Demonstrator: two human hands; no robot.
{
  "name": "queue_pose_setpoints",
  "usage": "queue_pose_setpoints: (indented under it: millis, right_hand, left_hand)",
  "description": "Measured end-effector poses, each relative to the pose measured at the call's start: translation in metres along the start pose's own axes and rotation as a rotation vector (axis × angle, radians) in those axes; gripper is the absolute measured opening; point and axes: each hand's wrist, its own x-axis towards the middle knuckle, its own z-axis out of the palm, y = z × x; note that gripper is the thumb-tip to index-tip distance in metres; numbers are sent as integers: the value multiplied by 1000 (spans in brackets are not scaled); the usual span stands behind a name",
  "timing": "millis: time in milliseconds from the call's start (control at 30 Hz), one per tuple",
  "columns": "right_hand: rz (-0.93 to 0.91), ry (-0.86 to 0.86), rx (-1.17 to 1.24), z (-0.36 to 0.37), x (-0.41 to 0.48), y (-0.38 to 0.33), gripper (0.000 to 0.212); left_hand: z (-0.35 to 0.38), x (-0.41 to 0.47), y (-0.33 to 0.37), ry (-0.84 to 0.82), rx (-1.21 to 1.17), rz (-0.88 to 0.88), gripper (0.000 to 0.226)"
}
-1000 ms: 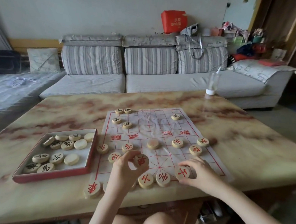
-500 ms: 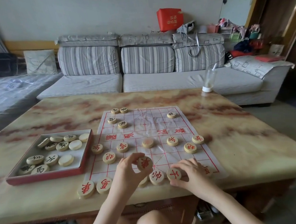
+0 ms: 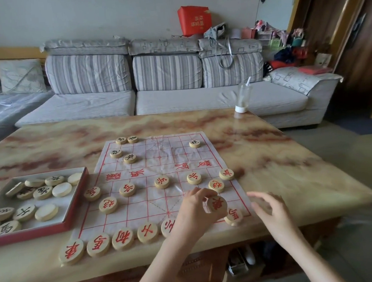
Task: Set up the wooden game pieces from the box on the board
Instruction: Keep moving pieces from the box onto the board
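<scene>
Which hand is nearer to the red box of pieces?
Left. The left hand, pinching a piece, is over the board, right of the red box; the right hand is farther right.

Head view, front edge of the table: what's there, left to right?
Order: box → row of red-marked pieces → left hand → piece it holds → right hand.

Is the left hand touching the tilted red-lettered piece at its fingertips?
Touching. The head view shows the left hand pinching the red-lettered piece between thumb and fingers.
</scene>
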Motion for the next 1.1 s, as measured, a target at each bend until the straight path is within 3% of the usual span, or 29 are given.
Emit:
queue_pose_setpoints:
  millis: [167,267,833,967,1100]
  right_hand:
    - [116,-5,90,-15,-9,23,24]
    - [152,13,143,-22,-13,33,25]
    - [135,10,171,-20,-17,39,30]
    - [144,-15,166,-18,-13,33,30]
    - [153,-50,161,-16,-8,25,26]
  left_hand:
    - [44,24,18,-48,15,84,41]
    - [61,33,24,-97,24,80,54]
    - [81,34,25,-228,209,134,80]
    - [74,34,22,-194,197,98,57]
    - [55,33,15,-137,179,98,49]
